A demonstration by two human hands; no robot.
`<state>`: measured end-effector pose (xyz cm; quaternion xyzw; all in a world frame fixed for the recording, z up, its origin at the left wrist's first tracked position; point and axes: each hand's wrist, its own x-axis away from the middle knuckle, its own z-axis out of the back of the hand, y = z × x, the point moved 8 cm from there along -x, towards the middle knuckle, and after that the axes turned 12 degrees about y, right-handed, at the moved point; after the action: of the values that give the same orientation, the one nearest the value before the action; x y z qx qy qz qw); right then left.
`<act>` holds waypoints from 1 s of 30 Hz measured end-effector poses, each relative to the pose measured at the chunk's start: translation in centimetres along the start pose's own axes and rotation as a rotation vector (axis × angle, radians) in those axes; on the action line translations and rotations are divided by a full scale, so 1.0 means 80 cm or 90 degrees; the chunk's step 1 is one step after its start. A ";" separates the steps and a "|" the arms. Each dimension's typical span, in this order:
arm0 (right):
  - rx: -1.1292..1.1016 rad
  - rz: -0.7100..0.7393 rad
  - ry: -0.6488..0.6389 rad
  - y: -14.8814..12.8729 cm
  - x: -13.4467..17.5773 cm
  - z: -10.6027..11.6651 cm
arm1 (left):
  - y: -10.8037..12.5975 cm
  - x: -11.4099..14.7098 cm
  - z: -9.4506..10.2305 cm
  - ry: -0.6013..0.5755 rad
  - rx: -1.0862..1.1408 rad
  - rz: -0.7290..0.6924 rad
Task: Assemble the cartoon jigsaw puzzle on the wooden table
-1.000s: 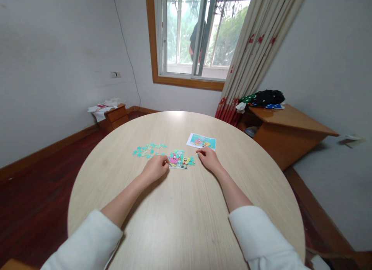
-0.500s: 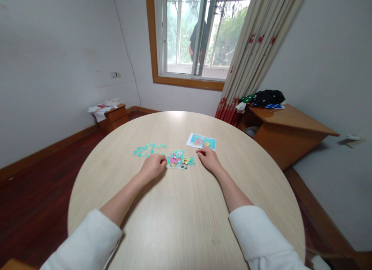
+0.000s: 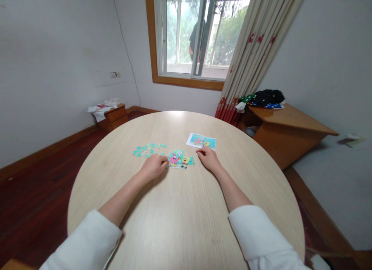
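Observation:
A partly joined jigsaw puzzle (image 3: 179, 160) with pink, yellow and teal cartoon figures lies flat in the middle of the table. My left hand (image 3: 155, 166) is closed at its left edge, fingertips down by the pink figure; the fingers hide whatever is between them. Just right of the puzzle, apart from it, my right hand (image 3: 208, 157) pinches a tiny teal puzzle piece (image 3: 197, 154) that barely shows. Loose puzzle pieces (image 3: 145, 149) lie scattered beyond my left hand. The printed reference picture (image 3: 201, 141) rests beyond my right hand, showing similar figures.
The round pale wooden table (image 3: 174, 219) stands under both forearms. A wooden desk (image 3: 290, 122) with dark cloths (image 3: 267, 97) is on the right, beside a long curtain (image 3: 250, 49). A small cabinet (image 3: 116, 116) with white cloth stands at the back left.
My left hand has shifted slightly to the right, covering a bit more of the puzzle's left edge. My right hand stays nearly still.

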<state>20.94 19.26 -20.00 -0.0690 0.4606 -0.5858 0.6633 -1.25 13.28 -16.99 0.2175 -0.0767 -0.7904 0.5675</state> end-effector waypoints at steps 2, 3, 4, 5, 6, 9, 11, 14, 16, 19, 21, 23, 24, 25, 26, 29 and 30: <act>-0.006 0.002 0.003 0.001 0.000 0.000 | 0.001 0.001 -0.005 -0.027 0.001 -0.006; -0.008 0.002 0.002 0.001 0.000 -0.001 | 0.001 0.001 -0.007 -0.038 0.000 -0.008; -0.009 0.002 0.002 0.001 0.000 -0.001 | 0.000 0.002 -0.008 -0.044 -0.001 -0.008; -0.008 0.003 0.002 0.001 0.000 -0.001 | 0.000 0.001 -0.009 -0.045 -0.003 -0.009; -0.005 0.004 0.002 0.001 0.000 -0.001 | -0.001 0.001 -0.009 -0.041 -0.004 -0.009; 0.001 0.003 -0.001 0.001 0.000 -0.001 | -0.005 -0.001 -0.007 -0.013 0.010 0.001; 0.001 -0.004 -0.005 0.003 0.000 -0.002 | -0.010 -0.003 -0.002 0.021 0.033 0.020; -0.001 -0.005 -0.009 0.004 0.000 -0.002 | -0.027 -0.007 0.007 0.097 0.050 0.060; -0.002 -0.001 -0.008 0.004 0.000 -0.002 | -0.046 -0.009 0.016 0.164 0.052 0.092; -0.009 0.000 0.001 0.005 0.001 -0.001 | -0.085 -0.010 0.030 0.258 0.039 0.164; -0.014 0.000 0.004 0.005 0.001 -0.001 | -0.112 -0.008 0.041 0.308 0.027 0.219; -0.016 -0.002 0.003 0.005 0.001 -0.001 | -0.133 -0.005 0.052 0.342 0.014 0.256; -0.016 -0.003 0.000 0.005 0.001 -0.001 | -0.141 -0.003 0.056 0.352 0.006 0.268; -0.014 -0.004 -0.003 0.005 0.001 -0.001 | -0.148 -0.002 0.059 0.359 -0.002 0.278; -0.012 -0.003 -0.005 0.004 0.001 -0.001 | -0.154 -0.001 0.062 0.366 -0.009 0.287; -0.008 0.002 -0.005 0.002 0.001 0.000 | -0.165 0.000 0.064 0.373 -0.023 0.300; -0.008 0.003 -0.005 0.002 0.001 0.000 | -0.168 -0.001 0.062 0.371 -0.024 0.298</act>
<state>21.05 19.21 -20.12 -0.0745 0.4617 -0.5812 0.6660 -14.97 17.34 -17.49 0.3993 0.0549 -0.5458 0.7346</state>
